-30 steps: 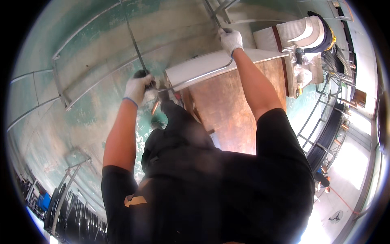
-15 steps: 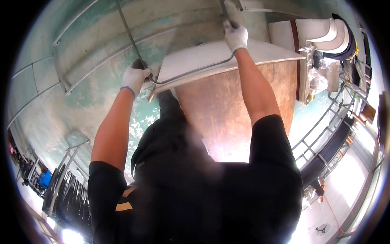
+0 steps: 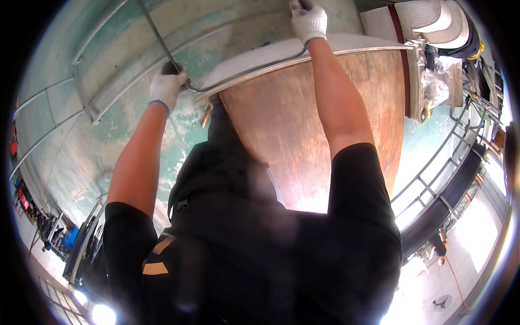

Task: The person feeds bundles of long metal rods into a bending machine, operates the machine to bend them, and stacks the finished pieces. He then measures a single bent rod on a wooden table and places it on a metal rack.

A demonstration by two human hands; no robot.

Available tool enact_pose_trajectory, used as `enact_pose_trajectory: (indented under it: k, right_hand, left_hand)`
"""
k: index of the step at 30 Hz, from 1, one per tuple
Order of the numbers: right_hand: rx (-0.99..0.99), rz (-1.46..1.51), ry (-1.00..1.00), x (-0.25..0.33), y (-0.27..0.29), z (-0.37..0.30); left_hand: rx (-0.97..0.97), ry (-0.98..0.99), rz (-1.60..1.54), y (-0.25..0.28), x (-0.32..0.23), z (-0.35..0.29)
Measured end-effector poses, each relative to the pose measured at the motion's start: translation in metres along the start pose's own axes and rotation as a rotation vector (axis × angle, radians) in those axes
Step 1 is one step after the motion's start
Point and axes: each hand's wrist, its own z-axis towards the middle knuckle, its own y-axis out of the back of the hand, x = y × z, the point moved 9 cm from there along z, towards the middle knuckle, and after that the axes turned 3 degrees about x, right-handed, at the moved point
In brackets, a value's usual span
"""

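A bent, U-shaped metal tube (image 3: 233,82) spans between my hands, its cross part running over the edge of a white-topped board. My left hand (image 3: 168,85), in a white glove with a dark palm, closes round the tube just above its left bend. From there the tube's left leg rises toward the top of the view. My right hand (image 3: 311,23), gloved alike, is closed on the tube's right side near the top edge; its fingertips are partly hidden there. Below the white top (image 3: 238,64) is a brown wooden panel (image 3: 314,108).
Cushioned light-coloured pieces (image 3: 428,24) and clear plastic wrap (image 3: 433,89) lie at the right. Metal racks (image 3: 433,187) stand beyond them. Thin metal frames (image 3: 46,132) are at the left over the worn green floor (image 3: 124,127). Another person (image 3: 437,246) is far off at the lower right.
Both hands have moved farther up in the view and slightly left, with the tube still in them. The board's edge also sits higher in the picture, as the view has shifted.
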Motion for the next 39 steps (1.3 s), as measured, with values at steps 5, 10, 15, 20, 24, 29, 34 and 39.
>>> enact_pose_trajectory:
  k: [5, 10, 15, 20, 24, 29, 34, 39]
  right_hand:
    - [0.060, -0.120, -0.098, 0.012, 0.006, -0.006]
    - [-0.003, -0.147, 0.039, 0.015, 0.005, -0.003]
    - [-0.014, -0.039, 0.111, 0.010, 0.007, -0.001]
    - [0.054, -0.161, 0.010, 0.013, 0.001, -0.005]
    - [0.069, -0.134, 0.026, 0.007, -0.002, -0.001]
    - [0.087, -0.111, 0.024, -0.004, -0.004, 0.004]
    - [0.112, -0.073, 0.014, -0.001, -0.010, 0.004]
    - [0.129, -0.123, -0.134, 0.010, -0.003, -0.005]
  left_hand:
    - [-0.001, -0.008, -0.026, 0.001, 0.010, 0.002]
    - [-0.042, -0.071, 0.014, 0.004, 0.015, 0.006]
    - [-0.032, -0.115, 0.008, 0.004, 0.010, 0.004]
    - [-0.039, -0.140, 0.087, 0.007, 0.008, 0.001]
    - [-0.049, -0.061, -0.005, 0.002, 0.007, -0.002]
    - [-0.038, -0.060, -0.020, -0.001, 0.007, -0.002]
    - [-0.043, -0.063, -0.039, 0.002, 0.013, 0.003]
    - [-0.052, -0.044, -0.040, 0.002, 0.014, 0.002]
